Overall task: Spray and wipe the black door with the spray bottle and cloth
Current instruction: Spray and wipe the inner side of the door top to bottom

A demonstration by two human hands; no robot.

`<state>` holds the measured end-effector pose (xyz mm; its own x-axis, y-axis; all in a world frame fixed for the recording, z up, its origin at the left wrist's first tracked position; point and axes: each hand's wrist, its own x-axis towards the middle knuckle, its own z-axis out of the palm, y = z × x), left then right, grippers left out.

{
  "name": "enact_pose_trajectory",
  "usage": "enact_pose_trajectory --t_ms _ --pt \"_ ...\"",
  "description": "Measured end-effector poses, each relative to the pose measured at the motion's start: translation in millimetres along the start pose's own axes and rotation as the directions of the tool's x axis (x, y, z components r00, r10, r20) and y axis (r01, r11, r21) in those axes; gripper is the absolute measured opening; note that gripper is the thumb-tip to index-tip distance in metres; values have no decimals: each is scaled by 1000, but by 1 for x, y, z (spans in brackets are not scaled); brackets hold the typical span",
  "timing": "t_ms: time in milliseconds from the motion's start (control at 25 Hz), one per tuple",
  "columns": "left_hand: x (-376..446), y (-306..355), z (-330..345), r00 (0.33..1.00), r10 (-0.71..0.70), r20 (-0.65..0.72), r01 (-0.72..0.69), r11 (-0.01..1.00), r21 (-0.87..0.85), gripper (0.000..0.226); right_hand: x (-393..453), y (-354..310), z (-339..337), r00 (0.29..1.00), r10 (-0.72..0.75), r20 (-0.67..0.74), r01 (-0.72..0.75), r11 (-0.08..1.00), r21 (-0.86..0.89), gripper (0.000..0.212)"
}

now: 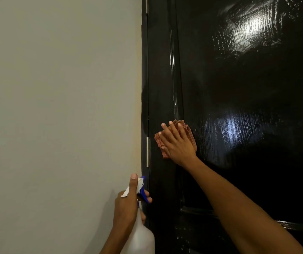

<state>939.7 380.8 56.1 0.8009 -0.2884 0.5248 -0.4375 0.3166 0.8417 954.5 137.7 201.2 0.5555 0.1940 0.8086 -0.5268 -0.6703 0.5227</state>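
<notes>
Head view: right hand (177,143) presses cloth (190,133) flat on black door (238,88).

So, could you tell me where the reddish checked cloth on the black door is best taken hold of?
Pinch the reddish checked cloth at its upper right edge, coming from the right: that part shows beyond the right hand, whose straight fingers press the rest flat to the glossy black door.
</notes>
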Motion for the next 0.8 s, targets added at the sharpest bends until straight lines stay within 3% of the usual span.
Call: enact_pose_trajectory --t_ms 80,160,240,320,400,480,560,680,800 --pt "-4 -1 -4 1000 -24 -6 24 999 -35 80 -1 -22 1 996 47 79 -53 996 77 103" --pt "4 1 -9 995 -100 10 100 995 -10 91 -24 -56 14 988 -12 151 -13 986 164 111" --pt "13 3 -16 991 -135 -18 135 991 -4 85 -57 -90 35 979 -130 160 86 963 255 90" --pt "13 -2 -21 991 -114 -69 115 993 1 94 -93 -116 54 920 -331 211 257 914 315 68" --pt "-1 -8 -25 990 -79 -113 82 996 19 101 -113 -124 58 796 -518 315 434 849 301 61" --pt "-11 -10 -25 993 -38 -114 37 999 -11 93 -106 -106 47 771 -567 289 518 823 232 60" --pt "-6 -5 -21 997 -55 -52 53 998 -27 96 -89 -74 32 851 -480 212 458 877 147 62" --pt "6 5 -4 994 -101 34 102 993 -53 83 -55 -4 6 978 -183 97 178 983 54 64" --pt "5 19 17 995 -72 68 78 993 -89 68 0 57 -24 988 119 97 -115 992 -47 67"
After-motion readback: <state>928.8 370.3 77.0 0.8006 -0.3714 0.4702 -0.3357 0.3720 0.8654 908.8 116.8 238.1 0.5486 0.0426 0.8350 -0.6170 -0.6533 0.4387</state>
